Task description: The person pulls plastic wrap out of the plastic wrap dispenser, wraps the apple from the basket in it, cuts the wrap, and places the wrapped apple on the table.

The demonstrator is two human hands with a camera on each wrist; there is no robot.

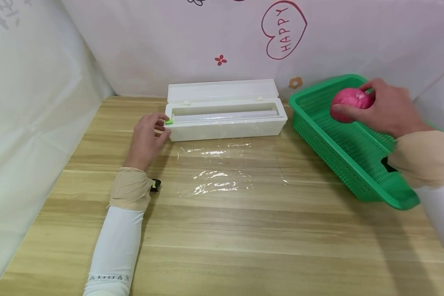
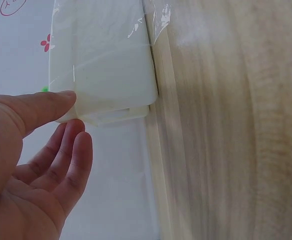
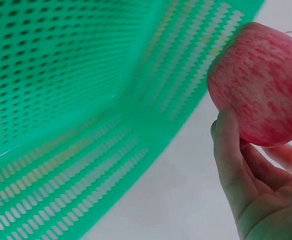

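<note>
The right grip [image 1: 388, 109] pinches an apple [image 1: 345, 107], the basket [image 1: 323, 147] beneath it, while the relaxed left grip [image 1: 146, 135] touches the box [image 1: 227, 130], seemingly steadying it.

In the head view, both forearms wear white sleeves. The left sleeve [image 1: 123, 240], toward eight o'clock, is smooth and close-fitting, with a line of dark, angular lettering [image 1: 109, 278] across its lower part, too indistinct to read surely. A wrinkled tan cuff [image 1: 129, 189] wraps the wrist; at its three o'clock side sits a small black block [image 1: 156, 185] with a yellow-green mark. The right sleeve [image 1: 441, 218] is plain and blurred. Its wide tan band [image 1: 427, 158], at three o'clock, has a black piece [image 1: 388, 164] at its nine o'clock edge. Both hands [image 1: 145, 137] are bare.
</note>
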